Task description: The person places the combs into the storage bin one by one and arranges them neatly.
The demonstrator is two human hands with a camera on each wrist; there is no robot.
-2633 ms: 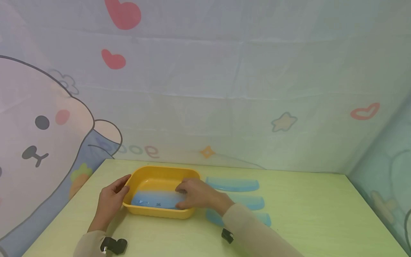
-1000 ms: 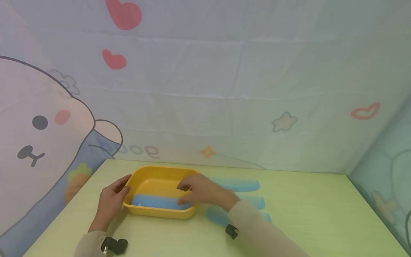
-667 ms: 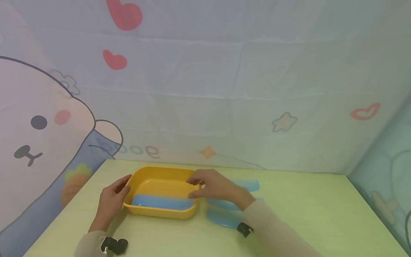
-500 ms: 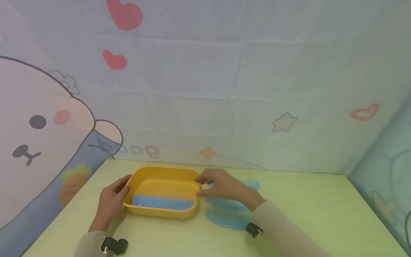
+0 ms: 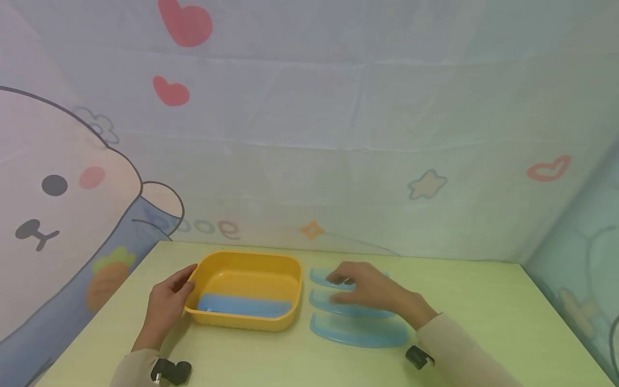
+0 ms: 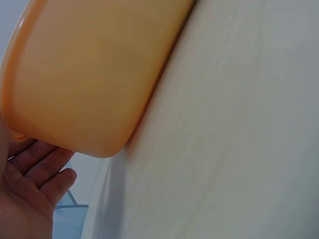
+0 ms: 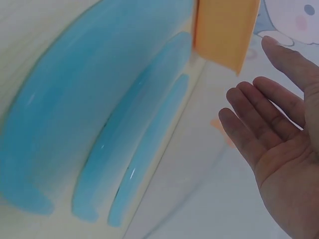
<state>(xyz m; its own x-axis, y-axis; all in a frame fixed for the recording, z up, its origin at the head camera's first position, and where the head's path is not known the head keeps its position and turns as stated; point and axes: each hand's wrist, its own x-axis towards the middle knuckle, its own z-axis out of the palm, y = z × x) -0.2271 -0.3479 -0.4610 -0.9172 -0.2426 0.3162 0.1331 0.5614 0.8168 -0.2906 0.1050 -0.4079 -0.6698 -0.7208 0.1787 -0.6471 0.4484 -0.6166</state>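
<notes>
A yellow plastic basin [image 5: 237,321] stands on the left of the table. My left hand [image 5: 166,301] holds its left rim, thumb over the edge and fingers against the outside wall. Inside the basin, along its near wall, lies a blue comb [image 5: 246,306]. Three more light-blue combs lie in a row to the right: a front comb [image 5: 358,336], a middle comb [image 5: 321,301] and a back comb [image 5: 318,276]. My right hand [image 5: 379,289] hovers over the middle and back combs and partly hides them. In the right wrist view its fingers [image 7: 244,132] are spread, with nothing held.
The pale yellow-green table [image 5: 474,322] reaches back to a printed cloth backdrop [image 5: 290,177]. Another cloth wall [image 5: 590,269] closes off the right side. A black wrist camera mount [image 5: 171,371] sits at the left cuff, another [image 5: 418,357] at the right.
My right hand has left the comb in the basin and moved right, over the rim, to above the combs on the table. The left hand stays at the basin's rim.
</notes>
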